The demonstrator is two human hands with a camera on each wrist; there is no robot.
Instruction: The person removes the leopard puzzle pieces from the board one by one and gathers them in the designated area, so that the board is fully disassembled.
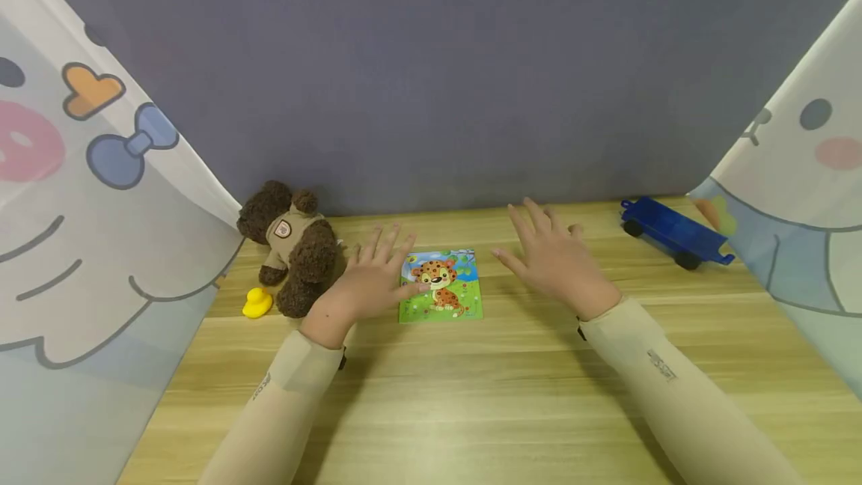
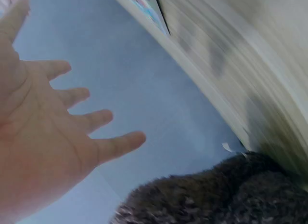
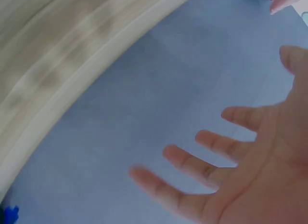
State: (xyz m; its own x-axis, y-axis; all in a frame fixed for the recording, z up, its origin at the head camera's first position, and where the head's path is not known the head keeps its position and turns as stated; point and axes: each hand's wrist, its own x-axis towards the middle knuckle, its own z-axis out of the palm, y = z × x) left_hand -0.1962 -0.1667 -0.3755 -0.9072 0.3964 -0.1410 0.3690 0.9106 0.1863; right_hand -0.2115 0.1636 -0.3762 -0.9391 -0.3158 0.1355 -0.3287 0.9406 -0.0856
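Observation:
My left hand (image 1: 369, 287) is held over the table with its fingers spread, between a brown teddy bear and a square picture card (image 1: 441, 302) showing a cartoon leopard. Its thumb overlaps the card in the head view; the left wrist view shows the palm (image 2: 43, 132) holding nothing. To the right of the card, my right hand (image 1: 552, 264) also hovers with spread fingers and holds nothing, as its bare palm (image 3: 269, 161) shows. The teddy bear (image 1: 296, 245), in a beige shirt, lies on its side close to the left hand.
A small yellow rubber duck (image 1: 257, 303) sits left of the bear. At the back right stands a blue toy wagon (image 1: 673, 230) with black wheels. A grey-purple wall panel (image 1: 444, 81) closes off the wooden table (image 1: 465, 410) behind, with cartoon-print cloth (image 1: 87, 260) on both sides.

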